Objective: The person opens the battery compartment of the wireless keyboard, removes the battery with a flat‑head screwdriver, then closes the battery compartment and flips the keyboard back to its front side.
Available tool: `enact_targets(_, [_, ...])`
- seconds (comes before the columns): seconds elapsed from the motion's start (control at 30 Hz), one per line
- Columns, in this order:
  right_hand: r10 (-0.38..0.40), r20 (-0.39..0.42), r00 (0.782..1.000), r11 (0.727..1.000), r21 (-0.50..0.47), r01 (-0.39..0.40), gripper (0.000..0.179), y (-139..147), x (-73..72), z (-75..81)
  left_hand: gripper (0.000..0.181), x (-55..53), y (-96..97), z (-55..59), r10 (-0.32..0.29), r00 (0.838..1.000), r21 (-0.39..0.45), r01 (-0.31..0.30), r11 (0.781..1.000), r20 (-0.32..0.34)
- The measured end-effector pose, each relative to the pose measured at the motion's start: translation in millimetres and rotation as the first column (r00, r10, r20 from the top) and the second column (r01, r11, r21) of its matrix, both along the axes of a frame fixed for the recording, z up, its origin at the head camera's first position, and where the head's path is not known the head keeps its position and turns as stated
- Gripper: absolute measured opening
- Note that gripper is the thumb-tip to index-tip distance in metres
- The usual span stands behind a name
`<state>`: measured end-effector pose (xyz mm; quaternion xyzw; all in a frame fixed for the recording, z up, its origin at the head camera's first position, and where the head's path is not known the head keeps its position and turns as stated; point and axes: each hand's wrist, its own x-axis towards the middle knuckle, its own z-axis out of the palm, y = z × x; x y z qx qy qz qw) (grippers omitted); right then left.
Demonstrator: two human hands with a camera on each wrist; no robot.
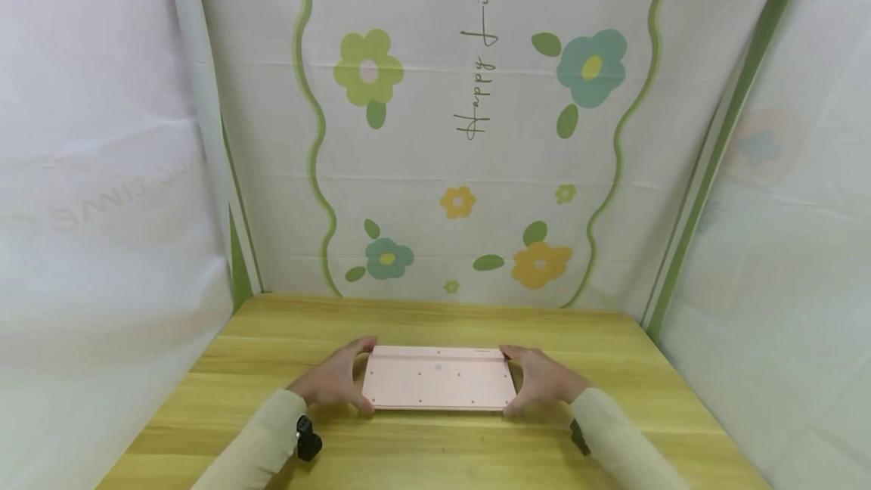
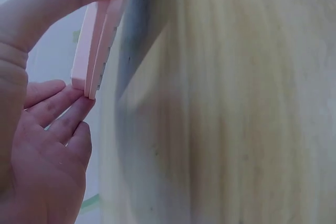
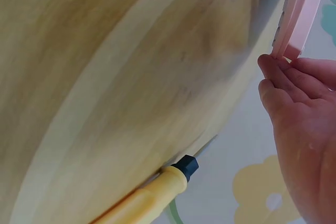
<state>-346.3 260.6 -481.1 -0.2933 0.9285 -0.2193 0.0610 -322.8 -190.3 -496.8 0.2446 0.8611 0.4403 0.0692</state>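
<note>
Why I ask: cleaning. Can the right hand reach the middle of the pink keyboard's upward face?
Probably yes: the pink keyboard is uncovered in the middle, but the right hand must first loosen its grip.

Pink kbd (image 1: 435,388): ctr mark (image 1: 438,367) too small to ID; yellow-handled tool (image 3: 149,195) cut off, btm R-wrist view.

Wood-grain table (image 1: 435,324) in front of me, yellowish planks. White cloth backdrop (image 1: 422,150) behind it, faint horizontal creases, green wavy borders (image 1: 314,127) both sides. "Happy Life" lettering (image 1: 476,55) runs sideways, bottom to top. Prints: yellow-green flower (image 1: 368,78) upper left, teal flower (image 1: 578,82) upper right, orange flower (image 1: 527,271) lower right. White sheets close me in: left sheet (image 1: 102,97), faint lettering; right sheet (image 1: 803,286), faint flower. Light soft, left side brightest.
</note>
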Motion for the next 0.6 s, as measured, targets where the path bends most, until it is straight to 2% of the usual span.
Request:
enact_targets(0.3, [-0.016,-0.015,1.000,0.999,0.041,0.016,0.124,-1.4,0.5,-3.0,0.131,-0.2,3.8,-2.6,0.004,0.999,0.002,-0.004,1.000,0.036])
enact_targets(0.6, [-0.039,-0.047,0.998,0.997,0.069,0.042,0.121,-1.8,3.8,-5.2,0.132,-2.4,3.1,-6.8,-0.019,0.999,-0.002,0.019,1.000,0.042])
